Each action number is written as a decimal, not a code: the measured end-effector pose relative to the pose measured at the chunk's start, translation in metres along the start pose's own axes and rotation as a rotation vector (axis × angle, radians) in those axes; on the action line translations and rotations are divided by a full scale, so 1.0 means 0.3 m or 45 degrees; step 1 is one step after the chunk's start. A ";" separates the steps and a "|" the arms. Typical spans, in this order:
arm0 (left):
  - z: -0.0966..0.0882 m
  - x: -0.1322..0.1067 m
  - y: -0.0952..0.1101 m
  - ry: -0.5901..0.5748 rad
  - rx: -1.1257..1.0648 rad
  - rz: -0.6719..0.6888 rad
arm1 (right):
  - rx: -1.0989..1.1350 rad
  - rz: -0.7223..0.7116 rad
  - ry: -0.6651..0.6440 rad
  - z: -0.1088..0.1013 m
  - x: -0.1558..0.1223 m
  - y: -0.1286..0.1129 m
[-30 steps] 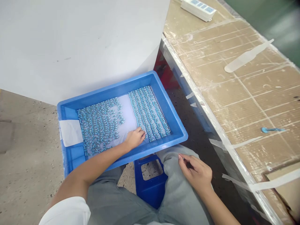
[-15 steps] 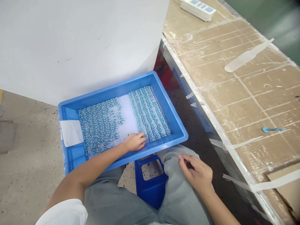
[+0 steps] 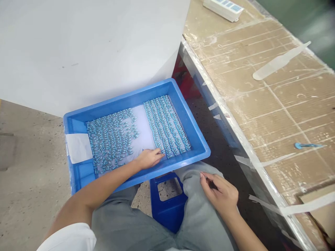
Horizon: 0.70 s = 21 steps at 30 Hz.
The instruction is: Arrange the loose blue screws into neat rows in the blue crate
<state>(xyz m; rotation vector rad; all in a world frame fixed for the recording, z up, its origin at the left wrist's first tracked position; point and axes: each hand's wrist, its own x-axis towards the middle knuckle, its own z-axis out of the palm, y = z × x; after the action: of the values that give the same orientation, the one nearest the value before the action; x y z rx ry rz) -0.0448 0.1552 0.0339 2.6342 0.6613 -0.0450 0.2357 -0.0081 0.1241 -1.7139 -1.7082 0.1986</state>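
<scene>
A blue plastic tray point(image 3: 136, 93) holds many small, slim, light-blue pieces with shiny parts, too small to name exactly. On its right side the pieces point(image 3: 167, 125) lie in neat slanted rows; on its left side the pieces point(image 3: 111, 137) are packed more loosely. A bare pale strip point(image 3: 143, 125) runs between the groups. Inside the tray, my left hand point(image 3: 150, 158) reaches to the near end of the rows, fingers bent together and closed; whatever they hold is hidden. My right hand point(image 3: 220, 193) is over my right knee, thumb and forefinger pinched, with nothing I can make out between them.
A cardboard-covered table point(image 3: 235, 69) stands at the right, with a power strip point(image 3: 223, 9), a white tapered strip point(image 3: 281, 61) and a blue screw-like object point(image 3: 309, 145) on it. A white panel point(image 3: 91, 45) rises behind the tray. A blue stool point(image 3: 167, 209) is below, between my legs.
My left hand's fingers have shifted very slightly at the near end of the rows. The right hand keeps its pinch; the view has moved a little.
</scene>
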 end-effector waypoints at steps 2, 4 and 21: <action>-0.039 -0.036 -0.015 0.097 -0.115 -0.084 | 0.002 -0.001 -0.003 -0.001 0.002 0.000; -0.094 -0.092 -0.039 0.177 -0.235 -0.259 | -0.007 -0.009 -0.004 -0.003 0.001 0.004; -0.127 -0.427 -0.004 -0.354 -0.472 -1.071 | 0.012 -0.147 -0.034 0.045 0.016 -0.043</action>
<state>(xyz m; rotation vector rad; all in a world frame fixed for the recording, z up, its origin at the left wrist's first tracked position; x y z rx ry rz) -0.1616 0.1146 0.0849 1.7976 1.4528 -0.4698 0.2181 -0.0003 0.1229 -1.6071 -1.8164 0.1772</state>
